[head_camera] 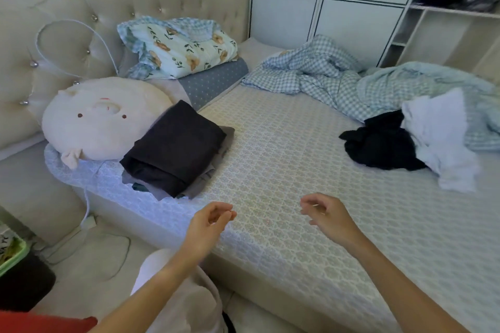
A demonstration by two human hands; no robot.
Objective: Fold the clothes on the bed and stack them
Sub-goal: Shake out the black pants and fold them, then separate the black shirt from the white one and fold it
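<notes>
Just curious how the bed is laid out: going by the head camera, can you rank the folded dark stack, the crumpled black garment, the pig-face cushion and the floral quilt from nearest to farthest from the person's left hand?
From the left hand:
1. Folded dark stack, just beyond it, slightly left.
2. Pig-face cushion, farther left, behind the stack.
3. Crumpled black garment, across the bed to the right.
4. Floral quilt, up against the headboard.

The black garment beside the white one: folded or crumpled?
Crumpled: the black garment lies in an uneven heap against the white garment, with no flat edges.
</notes>
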